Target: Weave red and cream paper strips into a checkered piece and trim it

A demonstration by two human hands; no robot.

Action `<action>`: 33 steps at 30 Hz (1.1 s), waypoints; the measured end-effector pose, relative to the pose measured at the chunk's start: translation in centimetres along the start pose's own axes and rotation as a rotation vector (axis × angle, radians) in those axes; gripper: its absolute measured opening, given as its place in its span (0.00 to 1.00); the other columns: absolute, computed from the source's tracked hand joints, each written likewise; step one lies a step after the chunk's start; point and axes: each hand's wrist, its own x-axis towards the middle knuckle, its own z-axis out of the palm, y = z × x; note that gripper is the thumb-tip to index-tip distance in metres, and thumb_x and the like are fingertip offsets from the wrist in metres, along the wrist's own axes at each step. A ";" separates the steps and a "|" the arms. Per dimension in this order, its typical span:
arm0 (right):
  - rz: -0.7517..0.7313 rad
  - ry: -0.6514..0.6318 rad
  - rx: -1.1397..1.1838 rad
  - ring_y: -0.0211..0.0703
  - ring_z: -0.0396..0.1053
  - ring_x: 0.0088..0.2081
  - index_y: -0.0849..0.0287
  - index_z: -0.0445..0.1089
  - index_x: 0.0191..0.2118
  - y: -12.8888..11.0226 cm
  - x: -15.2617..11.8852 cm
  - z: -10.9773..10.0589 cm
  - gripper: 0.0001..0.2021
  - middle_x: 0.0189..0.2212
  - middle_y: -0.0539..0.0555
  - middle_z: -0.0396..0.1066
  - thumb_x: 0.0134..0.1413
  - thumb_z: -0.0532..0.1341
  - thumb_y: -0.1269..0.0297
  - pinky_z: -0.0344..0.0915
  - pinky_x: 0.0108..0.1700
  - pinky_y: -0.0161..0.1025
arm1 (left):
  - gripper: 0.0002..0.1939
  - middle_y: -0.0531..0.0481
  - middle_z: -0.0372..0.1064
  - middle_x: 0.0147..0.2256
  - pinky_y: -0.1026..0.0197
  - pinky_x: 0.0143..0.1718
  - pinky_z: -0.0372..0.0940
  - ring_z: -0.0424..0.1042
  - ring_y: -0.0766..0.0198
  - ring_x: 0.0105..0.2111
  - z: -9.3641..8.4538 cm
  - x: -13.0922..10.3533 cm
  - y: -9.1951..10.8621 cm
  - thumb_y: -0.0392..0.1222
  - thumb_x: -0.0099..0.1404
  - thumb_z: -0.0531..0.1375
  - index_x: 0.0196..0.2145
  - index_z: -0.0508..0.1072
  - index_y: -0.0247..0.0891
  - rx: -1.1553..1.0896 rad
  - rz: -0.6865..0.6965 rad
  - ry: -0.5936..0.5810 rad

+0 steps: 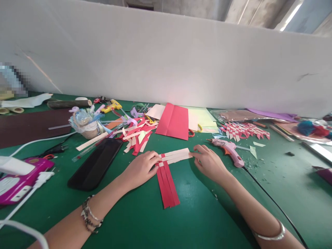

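Note:
Red paper strips (168, 185) and pale pink paper strips (177, 155) cross in a small woven corner on the green table. My left hand (144, 167) grips the woven corner, its fingers closed over the left edge and hiding part of the weave. At the far end of the pale strips, my right hand (207, 160) pinches their right tip between thumb and fingers. The red strips run down toward me, side by side, with their lower ends loose on the table.
A black phone (95, 164) lies left of my left forearm. Loose paper strips (138, 135) and a folded red sheet (173, 121) are behind my hands. A pink glue gun (229, 148) with a cord lies right, near woven paper pieces (243, 130). A white partition (166, 58) stands behind.

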 end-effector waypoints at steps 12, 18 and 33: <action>0.020 0.055 0.016 0.41 0.63 0.36 0.56 0.71 0.36 -0.4 -0.1 0.5 0.14 0.35 0.54 0.66 0.53 0.50 0.74 0.60 0.32 0.36 | 0.19 0.41 0.59 0.50 0.49 0.50 0.59 0.60 0.51 0.51 0.9 0.5 -0.3 0.48 0.65 0.50 0.49 0.63 0.35 0.060 -0.095 0.046; 0.017 0.105 0.064 0.41 0.64 0.35 0.56 0.70 0.36 -0.3 -0.3 0.9 0.12 0.33 0.54 0.66 0.54 0.50 0.72 0.60 0.31 0.36 | 0.11 0.45 0.63 0.44 0.47 0.48 0.56 0.62 0.52 0.47 0.7 2.1 0.3 0.41 0.58 0.58 0.39 0.65 0.37 0.040 -0.130 0.037; 0.358 0.432 0.904 0.39 0.65 0.32 0.57 0.57 0.39 -1.5 -0.2 0.8 0.09 0.29 0.51 0.64 0.54 0.53 0.59 0.63 0.31 0.35 | 0.11 0.54 0.70 0.28 0.64 0.32 0.61 0.70 0.62 0.31 -1.3 2.4 1.7 0.45 0.55 0.58 0.34 0.70 0.36 -0.890 -0.511 -0.031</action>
